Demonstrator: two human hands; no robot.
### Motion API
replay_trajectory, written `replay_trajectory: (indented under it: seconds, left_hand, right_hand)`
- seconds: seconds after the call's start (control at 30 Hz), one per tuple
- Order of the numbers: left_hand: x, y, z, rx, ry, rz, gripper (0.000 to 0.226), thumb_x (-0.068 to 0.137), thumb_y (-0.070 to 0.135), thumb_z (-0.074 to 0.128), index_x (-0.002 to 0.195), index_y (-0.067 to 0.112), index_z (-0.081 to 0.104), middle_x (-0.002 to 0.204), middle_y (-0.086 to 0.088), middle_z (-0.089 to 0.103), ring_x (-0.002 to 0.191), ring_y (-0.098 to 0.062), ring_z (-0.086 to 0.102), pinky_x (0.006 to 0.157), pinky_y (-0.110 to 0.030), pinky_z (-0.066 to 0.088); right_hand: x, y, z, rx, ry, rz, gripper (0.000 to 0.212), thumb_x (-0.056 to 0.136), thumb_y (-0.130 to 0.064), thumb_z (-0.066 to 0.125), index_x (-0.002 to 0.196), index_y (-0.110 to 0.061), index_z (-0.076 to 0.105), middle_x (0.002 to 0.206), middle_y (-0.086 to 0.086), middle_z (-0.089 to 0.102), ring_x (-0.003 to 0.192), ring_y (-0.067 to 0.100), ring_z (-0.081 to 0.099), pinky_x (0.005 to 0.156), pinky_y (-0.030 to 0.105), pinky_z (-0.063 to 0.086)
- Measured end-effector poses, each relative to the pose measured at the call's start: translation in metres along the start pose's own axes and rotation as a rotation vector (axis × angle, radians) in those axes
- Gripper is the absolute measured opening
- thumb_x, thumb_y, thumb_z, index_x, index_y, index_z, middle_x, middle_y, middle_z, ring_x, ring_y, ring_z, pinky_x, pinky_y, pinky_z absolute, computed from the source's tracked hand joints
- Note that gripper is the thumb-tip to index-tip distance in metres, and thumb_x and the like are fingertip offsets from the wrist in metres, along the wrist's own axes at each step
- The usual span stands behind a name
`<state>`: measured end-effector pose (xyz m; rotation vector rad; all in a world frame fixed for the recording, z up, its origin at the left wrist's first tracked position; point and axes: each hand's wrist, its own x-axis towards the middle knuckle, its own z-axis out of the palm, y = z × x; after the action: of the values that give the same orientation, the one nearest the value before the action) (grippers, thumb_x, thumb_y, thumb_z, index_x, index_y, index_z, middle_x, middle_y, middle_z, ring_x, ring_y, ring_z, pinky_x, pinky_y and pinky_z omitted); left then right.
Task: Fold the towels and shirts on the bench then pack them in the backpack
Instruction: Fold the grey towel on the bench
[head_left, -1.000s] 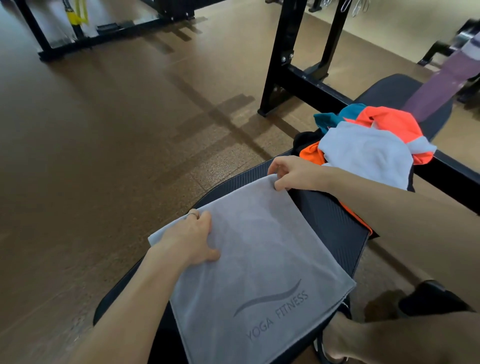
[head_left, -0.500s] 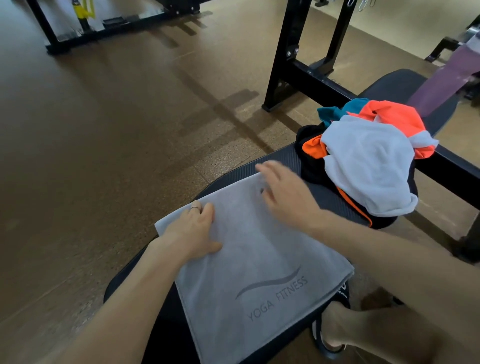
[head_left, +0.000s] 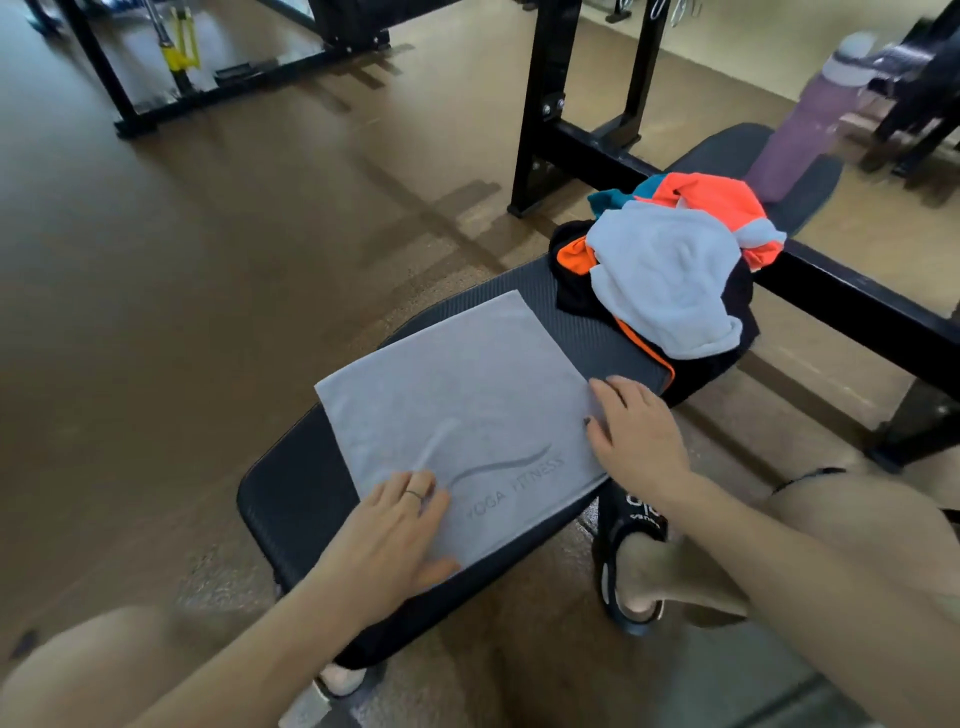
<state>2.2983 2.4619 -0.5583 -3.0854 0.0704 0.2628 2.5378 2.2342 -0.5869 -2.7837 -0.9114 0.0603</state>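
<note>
Here I saw the grey towel (head_left: 457, 405) lying flat and square on the near half of the black tabletop (head_left: 291, 493), its "YOGA FITNESS" print facing up. My left hand (head_left: 392, 530) lay flat on the towel's near left corner, fingers straight, a ring on one finger. My right hand (head_left: 636, 436) rested with loose, spread fingers on the towel's right edge, gripping nothing. Farther along the tabletop, to the right, sat a heap of clothes (head_left: 670, 270): a pale towel on top, orange, teal and black cloth under it, apart from the grey towel. Beyond the heap stood a purple bottle (head_left: 795, 145) at the far end. A black sandal (head_left: 631, 561) was on the floor (head_left: 182, 312) under my right wrist.
</note>
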Motion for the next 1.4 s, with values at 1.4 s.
replay_trajectory:
  seconds: [1.4]
  left_hand:
    - [0.092, 0.102, -0.027, 0.138, 0.016, 0.174, 0.022, 0.105, 0.031, 0.042, 0.114, 0.013, 0.052, 0.113, -0.007, 0.063, 0.099, -0.029, 0.066, 0.076, -0.039, 0.051]
  right_hand:
    - [-0.036, 0.016, -0.027, 0.775, -0.264, 0.541, 0.014, 0.093, -0.025, 0.056, 0.090, -0.012, 0.060, 0.093, 0.012, 0.070, 0.084, 0.024, 0.070, 0.074, 0.036, 0.059]
